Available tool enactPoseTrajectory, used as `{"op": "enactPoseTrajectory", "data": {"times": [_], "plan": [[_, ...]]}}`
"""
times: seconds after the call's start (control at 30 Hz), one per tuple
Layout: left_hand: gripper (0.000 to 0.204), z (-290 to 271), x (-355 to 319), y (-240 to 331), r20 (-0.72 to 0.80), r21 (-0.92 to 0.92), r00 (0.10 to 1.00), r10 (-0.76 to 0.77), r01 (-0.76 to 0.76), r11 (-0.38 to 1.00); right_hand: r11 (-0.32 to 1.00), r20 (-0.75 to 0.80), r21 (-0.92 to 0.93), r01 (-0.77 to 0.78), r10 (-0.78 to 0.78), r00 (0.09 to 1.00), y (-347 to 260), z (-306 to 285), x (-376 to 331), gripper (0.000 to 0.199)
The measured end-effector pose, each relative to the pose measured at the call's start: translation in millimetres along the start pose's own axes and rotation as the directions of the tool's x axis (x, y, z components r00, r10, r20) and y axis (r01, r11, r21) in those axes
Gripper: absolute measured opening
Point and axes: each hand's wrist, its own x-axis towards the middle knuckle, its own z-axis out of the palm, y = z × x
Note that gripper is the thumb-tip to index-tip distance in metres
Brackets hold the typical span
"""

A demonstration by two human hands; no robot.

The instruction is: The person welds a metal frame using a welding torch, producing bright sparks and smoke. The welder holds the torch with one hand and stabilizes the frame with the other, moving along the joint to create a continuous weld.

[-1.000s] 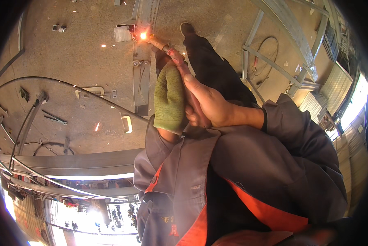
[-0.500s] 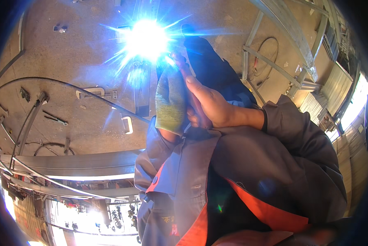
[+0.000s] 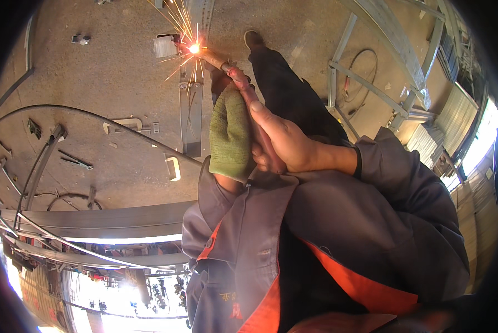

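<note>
My right hand point(image 3: 285, 139), bare, is closed around the reddish handle of a welding torch point(image 3: 239, 79), its thumb lying along the top. My left hand point(image 3: 228, 133), in a green knit glove, is closed against the torch's left side; its fingertips are partly hidden. The torch's brownish nozzle points up and left to a small glowing spot that throws orange sparks. That spot lies beside a small grey metal piece point(image 3: 164, 46), at the upper part of a long steel bar point(image 3: 191, 125) running toward me.
A dark cable point(image 3: 93, 107) arcs across the floor at left. A C-clamp point(image 3: 121, 125), a second clamp point(image 3: 174, 168) and pliers point(image 3: 75, 160) lie there. A steel frame point(image 3: 365, 86) stands at right. My shoe point(image 3: 253, 39) is beyond the torch.
The blinding blue-white arc has gone out, leaving a small orange glow with sparks. The nozzle and metal now show clearly. Both hands stay in nearly the same place.
</note>
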Motion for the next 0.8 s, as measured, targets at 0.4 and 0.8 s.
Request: {"op": "enactPoseTrajectory", "data": {"times": [0.4,0.8], "plan": [[0.049,-4.2,1.2,-10.4,-0.026,-0.114,0.992,-0.126,0.122,0.986,1.000,0.040,-0.018,-0.003,0.003,0.999,0.4,-0.9,3.3,0.082],[0.050,-9.2,3.4,-27.7,0.083,0.406,0.978,0.192,-0.209,0.890,0.998,0.030,-0.001,0.069,-0.069,0.997,-2.1,1.5,1.6,0.068]]}}
